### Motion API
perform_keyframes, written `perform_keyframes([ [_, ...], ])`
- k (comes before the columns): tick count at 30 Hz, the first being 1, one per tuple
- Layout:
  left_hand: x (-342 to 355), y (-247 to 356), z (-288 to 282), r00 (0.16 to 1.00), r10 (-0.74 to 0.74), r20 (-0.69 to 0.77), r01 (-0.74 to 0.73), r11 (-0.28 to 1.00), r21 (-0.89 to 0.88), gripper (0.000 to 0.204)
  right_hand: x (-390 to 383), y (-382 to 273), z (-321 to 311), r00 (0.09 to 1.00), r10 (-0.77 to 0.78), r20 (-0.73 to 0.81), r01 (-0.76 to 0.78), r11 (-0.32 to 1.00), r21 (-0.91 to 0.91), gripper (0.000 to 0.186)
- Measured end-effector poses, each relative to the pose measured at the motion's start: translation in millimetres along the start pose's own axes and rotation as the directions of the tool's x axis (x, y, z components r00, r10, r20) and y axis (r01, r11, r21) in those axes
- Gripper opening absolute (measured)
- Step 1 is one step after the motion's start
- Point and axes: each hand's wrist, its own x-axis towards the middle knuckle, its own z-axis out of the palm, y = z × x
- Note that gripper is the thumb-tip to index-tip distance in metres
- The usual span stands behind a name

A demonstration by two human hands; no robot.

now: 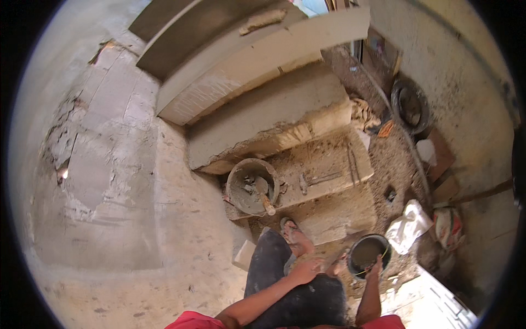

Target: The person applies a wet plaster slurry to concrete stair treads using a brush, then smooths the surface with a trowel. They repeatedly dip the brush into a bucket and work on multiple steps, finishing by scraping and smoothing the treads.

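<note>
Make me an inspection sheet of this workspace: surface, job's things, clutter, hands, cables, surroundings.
Surface: concrete steps, dirt-strewn lower down.
Job's things: dark bucket with murky contents; second bucket holding grey mix and a trowel.
Clutter: hammer on a step; crumpled white bag near the dark bucket.
Hands: right hand at the dark bucket's rim, left hand by the dark trousers; grips unclear.
Cables: nothing seen for certain.
Surroundings: patchy plastered wall left; black tub near right wall.

Round black bucket, upright and open-topped, at the lower right of the view. Partly filled with murky grey-brown liquid, level below the circular rim, with a dark band of inner wall exposed above.
</note>
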Motion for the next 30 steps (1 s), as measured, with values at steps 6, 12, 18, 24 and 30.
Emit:
perform_keyframes([
  [6,-37.9,47.8,-52.6,0.968,-0.016,-0.251,-0.016,0.992,-0.124,0.043,-148.2,-65.0,1.9,0.983,-0.054,0.178,0.062,0.997,-0.036,0.048],
  [12,-76.0,82.4,-86.6,0.878,-0.028,-0.478,-0.033,0.992,-0.120,0.042,-285.2,-112.3,51.2,0.953,-0.116,0.281,0.150,0.983,-0.105,0.042],
  [18,-112.3,57.9,-118.4,0.801,-0.050,-0.596,-0.131,0.958,-0.256,0.042,-365.8,-142.5,105.4,0.895,-0.183,0.406,0.291,0.931,-0.222,0.044],
  [24,-142.4,15.6,-137.5,0.791,-0.175,-0.586,-0.011,0.954,-0.300,0.041,-407.6,-162.7,160.8,0.840,-0.280,0.465,0.399,0.900,-0.178,0.038],
  [30,-154.3,0.1,-174.0,0.738,-0.235,-0.633,-0.030,0.925,-0.379,0.038,-462.4,-190.1,262.4,0.759,-0.265,0.594,0.443,0.879,-0.174,0.031],
])
